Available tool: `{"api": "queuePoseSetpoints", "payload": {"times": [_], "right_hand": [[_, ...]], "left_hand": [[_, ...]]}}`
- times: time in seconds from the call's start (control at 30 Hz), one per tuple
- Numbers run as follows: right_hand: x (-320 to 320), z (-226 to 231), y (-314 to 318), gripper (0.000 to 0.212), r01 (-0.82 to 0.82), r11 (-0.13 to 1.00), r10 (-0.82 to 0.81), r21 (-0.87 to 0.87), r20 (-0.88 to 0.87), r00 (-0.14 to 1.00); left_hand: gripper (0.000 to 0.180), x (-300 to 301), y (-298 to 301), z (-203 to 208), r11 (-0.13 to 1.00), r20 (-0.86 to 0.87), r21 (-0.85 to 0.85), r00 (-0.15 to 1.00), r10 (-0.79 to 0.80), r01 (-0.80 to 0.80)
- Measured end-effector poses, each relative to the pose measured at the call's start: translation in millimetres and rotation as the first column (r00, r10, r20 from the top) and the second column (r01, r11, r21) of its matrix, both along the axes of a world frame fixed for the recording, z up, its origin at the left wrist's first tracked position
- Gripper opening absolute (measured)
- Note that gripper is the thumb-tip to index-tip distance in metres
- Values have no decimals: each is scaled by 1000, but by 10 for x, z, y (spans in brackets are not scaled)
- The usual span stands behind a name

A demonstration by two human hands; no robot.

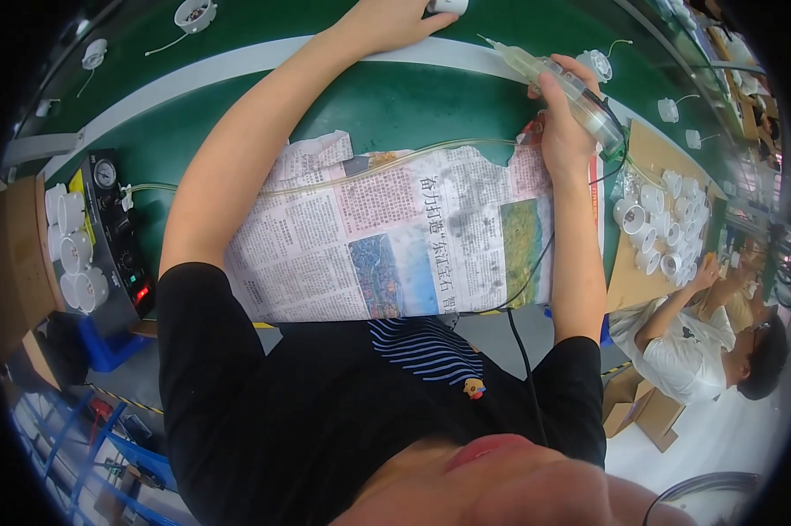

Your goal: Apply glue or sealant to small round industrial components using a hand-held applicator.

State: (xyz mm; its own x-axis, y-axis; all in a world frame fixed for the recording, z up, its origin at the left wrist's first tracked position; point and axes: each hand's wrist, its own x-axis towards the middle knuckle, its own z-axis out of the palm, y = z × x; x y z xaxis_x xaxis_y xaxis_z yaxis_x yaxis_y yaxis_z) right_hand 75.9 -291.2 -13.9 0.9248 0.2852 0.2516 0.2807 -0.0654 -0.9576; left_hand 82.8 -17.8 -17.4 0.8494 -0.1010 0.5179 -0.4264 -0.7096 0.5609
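Observation:
At the far edge of the bench my left hand (397,24) closes on a small white round plastic part (448,6), partly cut off by the picture's top. My right hand (563,131) is wrapped round a translucent glue syringe (578,103), its thin tip pointing up and left toward the white part but apart from it. A clear tube (395,163) runs across the newspaper (395,254) from the black dispenser box (110,228) on the left. That newspaper covers the near part of the green bench, under my forearms.
White cups (78,254) stand by the dispenser. Many more cups (667,223) sit on a cardboard sheet (627,276) at the right. Wired white parts, such as one at the upper left (194,15), rest beyond the pale strip (229,66). Another person (689,351) works at the right.

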Motion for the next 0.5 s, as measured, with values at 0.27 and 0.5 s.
{"api": "queuePoseSetpoints", "payload": {"times": [0.27,0.5], "right_hand": [[39,-43,-42,34,-62,990,60,126,21,998],[29,-65,-28,34,-34,998,31,50,55,998]], "left_hand": [[51,42,66,20,937,-67,-109,938,-339,331],[52,-23,50,133,901,-172,-142,886,-431,410]]}}
